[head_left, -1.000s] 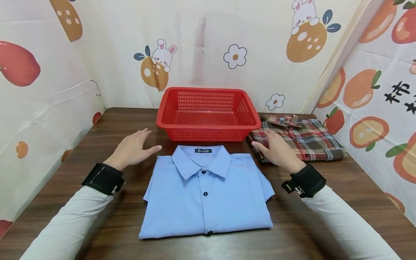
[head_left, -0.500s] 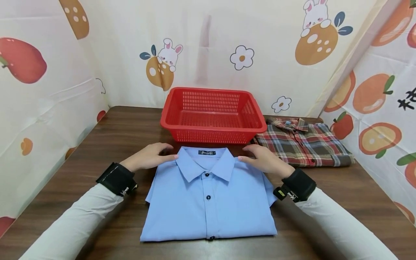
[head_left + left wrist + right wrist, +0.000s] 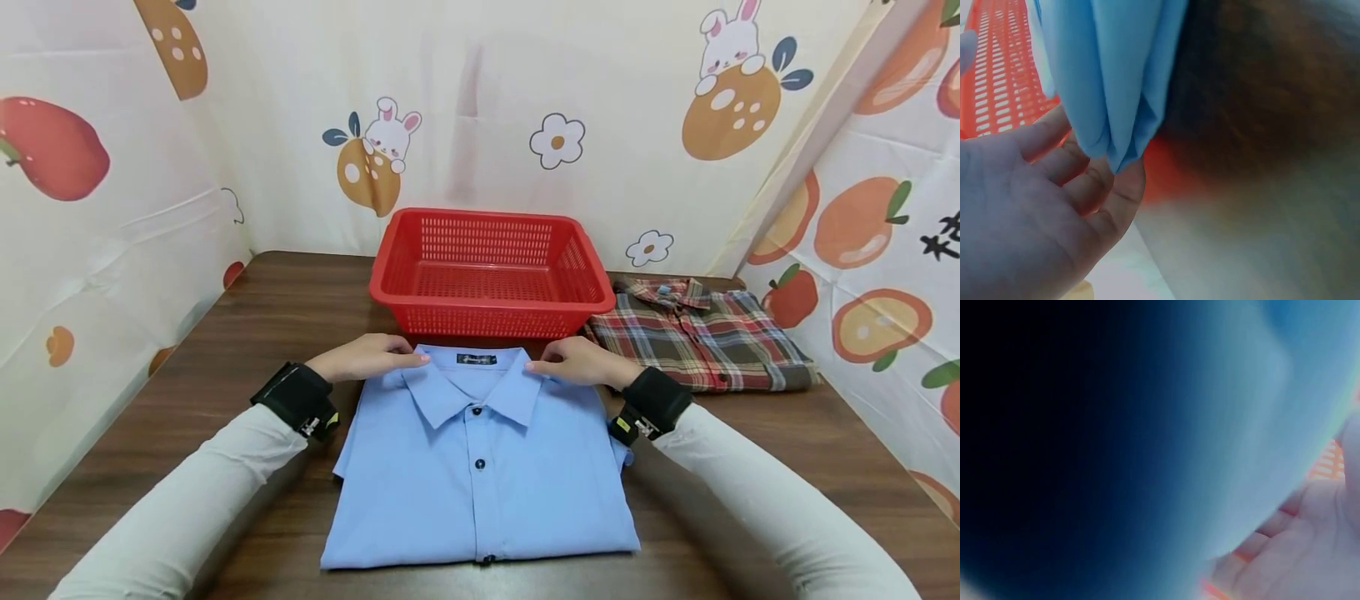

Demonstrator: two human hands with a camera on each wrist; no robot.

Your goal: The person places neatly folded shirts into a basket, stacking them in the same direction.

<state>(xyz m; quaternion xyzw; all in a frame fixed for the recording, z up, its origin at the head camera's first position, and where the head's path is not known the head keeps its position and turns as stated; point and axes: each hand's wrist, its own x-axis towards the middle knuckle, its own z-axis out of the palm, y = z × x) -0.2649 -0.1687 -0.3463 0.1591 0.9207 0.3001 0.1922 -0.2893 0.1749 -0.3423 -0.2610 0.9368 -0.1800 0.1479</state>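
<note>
Both hands slid in to the blue shirt (image 3: 480, 467). Left hand (image 3: 367, 358) and right hand (image 3: 581, 362) pinch its shoulders, mid-frame. Next: lift evenly toward the red basket (image 3: 491, 317).

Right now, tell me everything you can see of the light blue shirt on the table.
The light blue shirt lies folded, front up, on the dark wooden table just before the red basket. It looks like smooth woven cloth, with a spread collar, a dark neck label and dark buttons down the placket. The left hand and right hand grip its top corners beside the collar.
</note>
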